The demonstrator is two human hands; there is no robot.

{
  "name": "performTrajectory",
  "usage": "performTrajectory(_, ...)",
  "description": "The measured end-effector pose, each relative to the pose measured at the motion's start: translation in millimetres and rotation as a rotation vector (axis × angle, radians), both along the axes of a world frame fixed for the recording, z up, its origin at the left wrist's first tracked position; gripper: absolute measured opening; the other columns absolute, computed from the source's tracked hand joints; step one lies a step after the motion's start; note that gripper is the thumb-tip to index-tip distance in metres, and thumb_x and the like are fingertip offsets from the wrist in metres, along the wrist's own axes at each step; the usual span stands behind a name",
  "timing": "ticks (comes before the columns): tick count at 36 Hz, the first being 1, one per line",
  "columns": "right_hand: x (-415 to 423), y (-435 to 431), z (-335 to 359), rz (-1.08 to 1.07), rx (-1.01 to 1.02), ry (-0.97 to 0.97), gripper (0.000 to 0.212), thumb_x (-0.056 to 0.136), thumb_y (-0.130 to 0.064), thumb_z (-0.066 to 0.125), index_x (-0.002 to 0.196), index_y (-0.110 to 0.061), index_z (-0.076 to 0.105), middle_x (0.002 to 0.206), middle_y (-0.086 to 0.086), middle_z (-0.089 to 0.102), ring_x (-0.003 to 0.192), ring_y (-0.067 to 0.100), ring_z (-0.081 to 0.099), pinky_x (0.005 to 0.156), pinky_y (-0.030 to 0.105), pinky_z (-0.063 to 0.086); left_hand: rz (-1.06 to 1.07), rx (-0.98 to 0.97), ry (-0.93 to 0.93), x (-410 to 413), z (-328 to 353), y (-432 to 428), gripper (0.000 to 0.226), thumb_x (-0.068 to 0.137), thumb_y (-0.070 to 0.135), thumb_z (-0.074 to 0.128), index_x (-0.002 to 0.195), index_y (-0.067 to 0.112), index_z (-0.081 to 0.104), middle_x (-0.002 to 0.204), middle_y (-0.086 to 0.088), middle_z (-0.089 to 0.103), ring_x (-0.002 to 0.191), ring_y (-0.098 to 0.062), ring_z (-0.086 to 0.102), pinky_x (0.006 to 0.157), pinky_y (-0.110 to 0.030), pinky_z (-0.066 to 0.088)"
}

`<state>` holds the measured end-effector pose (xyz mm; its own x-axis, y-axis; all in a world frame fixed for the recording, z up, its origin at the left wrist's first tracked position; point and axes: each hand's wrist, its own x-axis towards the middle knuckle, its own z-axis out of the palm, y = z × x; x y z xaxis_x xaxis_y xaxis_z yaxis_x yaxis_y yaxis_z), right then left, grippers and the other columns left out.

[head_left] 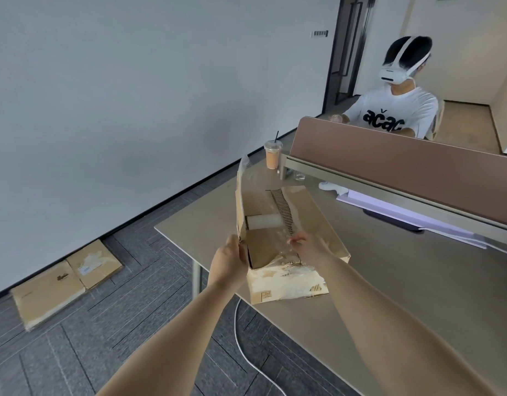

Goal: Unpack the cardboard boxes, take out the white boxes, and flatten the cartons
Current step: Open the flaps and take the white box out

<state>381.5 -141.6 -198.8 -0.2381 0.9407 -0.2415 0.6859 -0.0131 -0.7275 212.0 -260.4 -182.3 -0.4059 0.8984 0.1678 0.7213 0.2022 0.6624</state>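
Carton (286,224) sits at the near left corner of the table (403,281), its near end hanging a little past the table's edge. It is mid-opening. The left flap (240,195) stands upright, while the right flap still lies over the top with a torn strip of bare corrugation along the seam. The board is worn: scuffed, creased at the near end, with its paper skin peeled away in pale patches. Clear tape (283,238) clings in crumpled shreds to the seam and the raised flap. Through the gap a white box (263,221) shows, lying inside and not yet lifted.

The left hand (232,258) grips the near left corner, fingers curled round the base of the raised flap. The right hand (306,247) is closed at the seam, apparently pinching loose tape, though blur hides the exact hold.

I judge the step to be clearing the top, so the unpacking has barely begun. Next, the tape must come free and the right flap must fold back, with the left hand steadying the overhanging end. Then the white box can be drawn out.

Flat cartons (66,281) lie on the floor by the wall. On the table's far side stand a cup (273,154) and a divider (389,155), with another person (397,110) seated behind it.
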Motion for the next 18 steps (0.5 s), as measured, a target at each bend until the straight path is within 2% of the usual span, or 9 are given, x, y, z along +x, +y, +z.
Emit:
performTrajectory(1, -1.3, -1.5, 0.9, 0.023, 0.006, -0.009, 0.013, 0.096, -0.030, 0.052, 0.103, -0.034, 0.062, 0.117, -0.008, 0.063, 0.127, 0.025, 0.045, 0.117, 0.049, 0.012, 0.011, 0.007, -0.016, -3.1, -1.0, -1.8, 0.017, 0.101, 0.012, 0.036, 0.087, 0.006, 0.042, 0.064, -0.003, 0.048, 0.057, -0.024, 0.049, 0.053, -0.038, 0.042)
performTrajectory(4, -1.4, -6.9, 0.3, 0.093, 0.040, -0.070, 0.043, 0.097, -0.041, 0.047, 0.139, -0.035, 0.041, 0.140, -0.006, 0.052, 0.131, 0.025, 0.044, 0.117, 0.052, 0.003, 0.034, 0.016, -0.057, -12.7, -7.6, -9.0, 0.017, 0.101, 0.017, 0.037, 0.097, 0.004, 0.048, 0.074, -0.010, 0.058, 0.062, -0.028, 0.057, 0.057, -0.046, 0.051)
performTrajectory(7, -0.5, -11.0, -4.5, 0.124, 0.065, -0.189, 0.058, 0.096, -0.049, 0.039, 0.147, -0.050, 0.010, 0.154, -0.015, 0.029, 0.146, 0.036, 0.014, 0.115, 0.057, -0.012, 0.072, 0.022, -0.070, -18.9, -8.7, -17.8, 0.028, 0.101, 0.022, 0.042, 0.128, 0.012, 0.041, 0.103, -0.014, 0.067, 0.081, -0.030, 0.066, 0.060, -0.042, 0.055)
performTrajectory(9, -0.2, -14.8, -4.8, 0.142, 0.057, -0.228, 0.070, 0.095, -0.051, 0.043, 0.147, -0.052, -0.003, 0.159, -0.015, 0.012, 0.146, 0.041, -0.003, 0.115, 0.058, -0.011, 0.071, 0.033, -0.016, -23.5, -9.3, -19.9, 0.058, 0.100, 0.022, 0.046, 0.150, 0.021, 0.016, 0.144, -0.006, 0.047, 0.102, -0.028, 0.066, 0.061, -0.032, 0.053)
performTrajectory(11, 3.4, -19.4, -3.9, 0.155, 0.052, -0.267, 0.078, 0.094, -0.052, 0.047, 0.148, -0.049, -0.010, 0.161, -0.012, 0.002, 0.145, 0.042, -0.010, 0.115, 0.054, -0.006, 0.038, 0.057, 0.108, -27.6, -8.6, -21.8, 0.077, 0.097, 0.018, 0.047, 0.151, 0.038, -0.004, 0.160, 0.011, 0.009, 0.111, -0.026, 0.062, 0.059, -0.028, 0.051)
performTrajectory(12, 6.4, -21.0, -4.4, 0.167, 0.056, -0.286, 0.079, 0.094, -0.052, 0.047, 0.148, -0.047, -0.012, 0.161, -0.011, 0.000, 0.145, 0.041, -0.012, 0.116, 0.051, -0.005, 0.028, 0.060, 0.180, -29.5, -8.7, -22.7, 0.080, 0.096, 0.018, 0.048, 0.148, 0.045, -0.006, 0.159, 0.015, -0.004, 0.121, -0.026, 0.055, 0.063, -0.030, 0.055)
performTrajectory(14, 12.6, -22.9, -6.2, 0.199, 0.079, -0.336, 0.076, 0.096, -0.050, 0.045, 0.151, -0.042, -0.007, 0.162, -0.006, 0.002, 0.146, 0.037, -0.010, 0.119, 0.047, -0.003, 0.036, 0.012, 0.304, -33.6, -9.2, -23.0, 0.069, 0.096, 0.021, 0.048, 0.149, 0.048, 0.011, 0.155, 0.018, -0.019, 0.142, -0.022, 0.029, 0.081, -0.035, 0.057)
performTrajectory(16, 18.0, -21.9, -10.6, 0.213, 0.121, -0.375, 0.071, 0.095, -0.051, 0.044, 0.153, -0.037, 0.005, 0.162, 0.000, 0.006, 0.147, 0.035, -0.005, 0.120, 0.046, 0.001, 0.039, -0.067, 0.401, -38.4, -12.1, -22.9, 0.056, 0.097, 0.025, 0.046, 0.148, 0.039, 0.027, 0.153, 0.016, -0.029, 0.148, -0.019, 0.008, 0.107, -0.038, 0.042)
performTrajectory(18, 21.9, -21.1, -13.9, 0.179, 0.142, -0.408, 0.069, 0.093, -0.058, 0.041, 0.152, -0.034, 0.016, 0.161, 0.004, 0.008, 0.148, 0.034, -0.002, 0.120, 0.048, 0.004, 0.037, -0.152, 0.469, -41.6, -17.3, -23.4, 0.057, 0.099, 0.024, 0.044, 0.151, 0.034, 0.023, 0.152, 0.013, -0.033, 0.149, -0.019, -0.006, 0.121, -0.040, 0.009)
